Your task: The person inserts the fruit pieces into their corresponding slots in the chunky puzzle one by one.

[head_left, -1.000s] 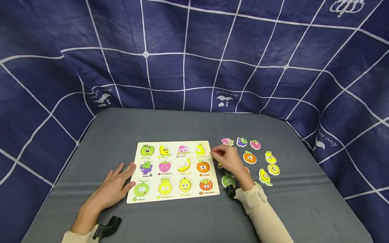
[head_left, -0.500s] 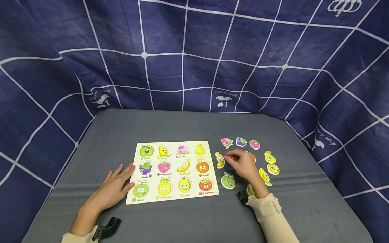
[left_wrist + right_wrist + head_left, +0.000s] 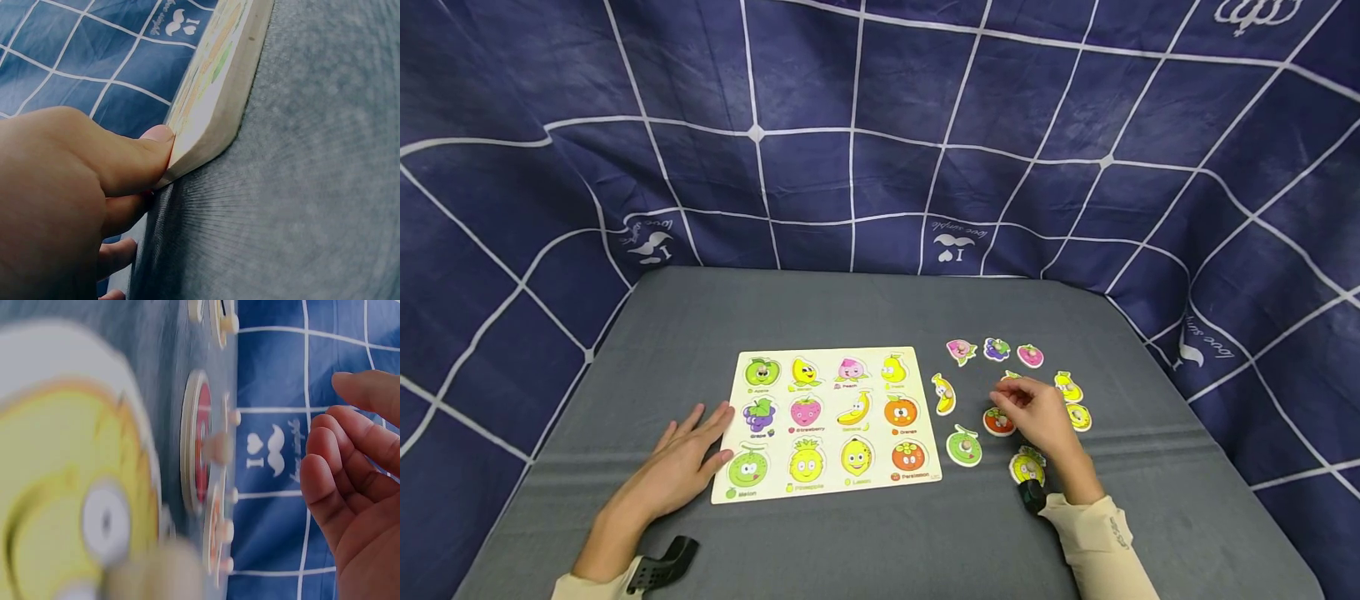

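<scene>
My left hand rests along the left edge of a fruit puzzle board. In the left wrist view its thumb touches the board's corner. My right hand hovers over the fruit pieces on the right, its fingers loosely bent and the thumb apart from them in the right wrist view, holding nothing. Closest to its fingertips is the red persimmon piece, with a knob. The pineapple piece lies by the right wrist. An orange piece behind the hand is mostly covered.
Between board and right hand lie a banana piece and a melon piece. Peach, grape and strawberry pieces sit farther back; yellow pear and lemon pieces are at the right. A blue curtain surrounds the grey table.
My right hand has moved right, away from the board's right edge and over the loose pieces, uncovering the banana, melon and pineapple pieces. The left hand has stayed put.
</scene>
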Available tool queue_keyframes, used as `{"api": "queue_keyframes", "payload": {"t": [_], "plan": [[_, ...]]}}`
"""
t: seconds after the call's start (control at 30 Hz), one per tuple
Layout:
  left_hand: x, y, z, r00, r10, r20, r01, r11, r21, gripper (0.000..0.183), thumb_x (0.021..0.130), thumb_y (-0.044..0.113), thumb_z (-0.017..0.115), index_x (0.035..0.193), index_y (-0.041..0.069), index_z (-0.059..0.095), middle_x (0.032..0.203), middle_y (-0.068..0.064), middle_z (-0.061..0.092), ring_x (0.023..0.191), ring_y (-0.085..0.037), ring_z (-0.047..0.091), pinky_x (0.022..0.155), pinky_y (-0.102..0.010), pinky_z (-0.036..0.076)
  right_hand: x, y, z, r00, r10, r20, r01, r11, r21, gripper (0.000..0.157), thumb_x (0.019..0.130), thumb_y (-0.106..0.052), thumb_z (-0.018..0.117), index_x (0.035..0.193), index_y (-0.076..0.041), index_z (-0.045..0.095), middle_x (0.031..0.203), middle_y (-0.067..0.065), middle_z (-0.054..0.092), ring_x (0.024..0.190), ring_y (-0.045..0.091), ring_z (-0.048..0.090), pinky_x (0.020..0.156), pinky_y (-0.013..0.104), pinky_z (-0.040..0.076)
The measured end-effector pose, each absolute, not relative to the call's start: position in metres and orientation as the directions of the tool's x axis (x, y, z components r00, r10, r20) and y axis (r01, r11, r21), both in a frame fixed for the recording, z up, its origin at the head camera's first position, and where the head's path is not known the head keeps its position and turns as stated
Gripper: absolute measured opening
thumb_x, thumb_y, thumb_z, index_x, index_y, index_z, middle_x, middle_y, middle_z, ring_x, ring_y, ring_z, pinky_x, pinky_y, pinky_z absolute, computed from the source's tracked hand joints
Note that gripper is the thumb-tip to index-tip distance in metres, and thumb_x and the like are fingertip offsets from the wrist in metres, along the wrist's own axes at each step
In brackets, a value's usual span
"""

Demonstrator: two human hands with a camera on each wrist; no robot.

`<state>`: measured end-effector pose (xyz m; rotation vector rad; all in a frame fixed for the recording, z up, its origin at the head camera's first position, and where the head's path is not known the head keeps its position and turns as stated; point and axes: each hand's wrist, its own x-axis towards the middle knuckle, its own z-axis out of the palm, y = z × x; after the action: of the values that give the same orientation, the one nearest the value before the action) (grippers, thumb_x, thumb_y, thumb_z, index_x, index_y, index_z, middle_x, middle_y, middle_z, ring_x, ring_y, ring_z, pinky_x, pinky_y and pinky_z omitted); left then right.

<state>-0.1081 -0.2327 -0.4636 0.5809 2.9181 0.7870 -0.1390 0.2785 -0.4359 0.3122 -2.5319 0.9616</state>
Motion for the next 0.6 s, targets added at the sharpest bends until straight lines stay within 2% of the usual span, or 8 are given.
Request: {"api": "queue_keyframes", "payload": {"t": [0.4, 0.6], "plan": [[-0.109, -0.235, -0.464, -0.926, 0.377, 0.036, 0.343, 0.793, 0.504, 0.063, 0.097, 0.024, 0.063, 0.148, -0.004, 0.039, 0.154, -0.024, 0.034, 0.141, -0.055, 0.020, 0.105, -0.074, 0.014, -0.124, 0.320, -0.433, -0.900, 0.010, 0.436, -0.249, 0.809, -0.533, 0.011, 0.077, -0.002, 0.082, 0.086, 0.002, 0.075, 0.069, 0.001, 0.066, 0.057, 0.000, 0.052, 0.052, 0.013, 0.041], [-0.109, -0.234, -0.464, -0.925, 0.378, 0.036, 0.344, 0.794, 0.502, 0.063, 0.097, 0.025, 0.063, 0.148, -0.005, 0.039, 0.153, -0.024, 0.035, 0.140, -0.055, 0.021, 0.104, -0.074, 0.014, -0.116, 0.341, -0.437, -0.923, 0.018, 0.385, -0.205, 0.823, -0.530, 0.011, 0.078, -0.002, 0.081, 0.086, 0.002, 0.075, 0.066, -0.001, 0.065, 0.055, -0.001, 0.049, 0.049, 0.016, 0.040]]}}
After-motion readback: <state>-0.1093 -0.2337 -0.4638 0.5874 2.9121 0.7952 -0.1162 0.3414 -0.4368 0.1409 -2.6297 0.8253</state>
